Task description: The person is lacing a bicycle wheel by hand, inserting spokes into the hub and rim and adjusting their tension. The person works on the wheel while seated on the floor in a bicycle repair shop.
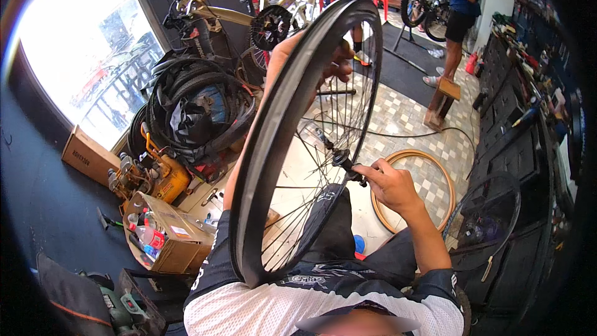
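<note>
A black spoked bicycle wheel (254, 180) stands upright in front of my chest, its lower edge against my shirt. My left arm passes behind the rim, and the fingers of my left hand (339, 67) curl at its upper part, partly hidden by the rim. At the centre, my right hand (393, 185) is closed with thumb and fingers on the end of the wheel's hub (343, 160). Thin black spokes run from the hub to the rim. No tyre shows on the outer face of the rim.
A tan-walled tyre (449, 196) lies on the tiled floor. At left are a cardboard box of bottles (180, 246), a yellow compressor (171, 177) and piled tyres (186, 68). Black drawers (497, 112) line the right. Two people stand at the back near a wooden stool (449, 89).
</note>
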